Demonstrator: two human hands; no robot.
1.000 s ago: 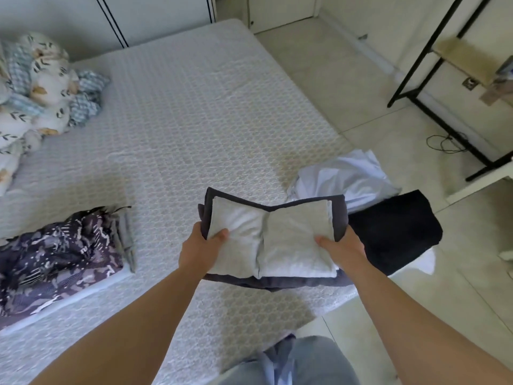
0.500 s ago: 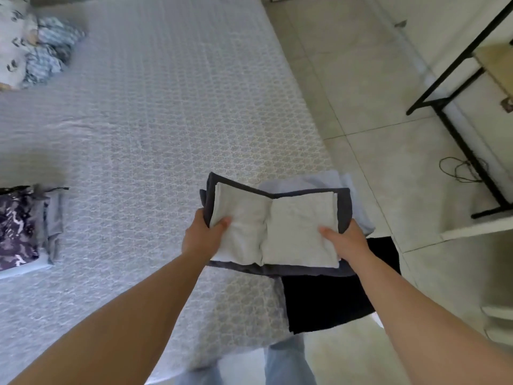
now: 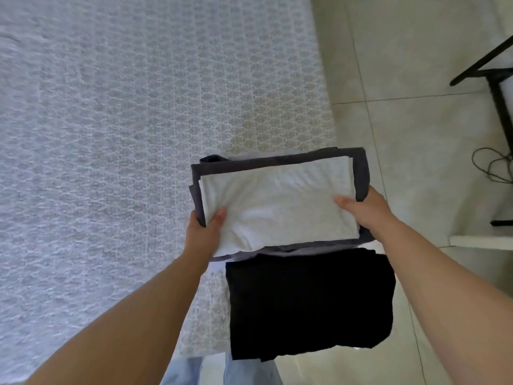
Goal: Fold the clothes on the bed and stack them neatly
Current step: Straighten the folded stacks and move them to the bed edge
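Bed (image 3: 116,129): pale quilted cover w/ raised lattice texture. Left hand (image 3: 204,232): grip clamped on left edge of folded bundle, thumb on top. Bundle: white soft rectangular cloth (image 3: 277,201) atop dark grey garment (image 3: 277,159), at bed's right edge. Black folded garment (image 3: 308,304) just below. Right hand (image 3: 366,209): grip clamped on bundle's right edge. Tiled floor (image 3: 416,134) at right.

The fingers of the left hand (image 3: 204,232) and the right hand (image 3: 366,211) are hiding under the folded stack (image 3: 277,201), only thumbs showing. A pale garment (image 3: 241,157) is peeking out behind it, mostly covered. The black rack (image 3: 497,76) is running off the right edge, and the bed (image 3: 111,134) is smearing with blur.
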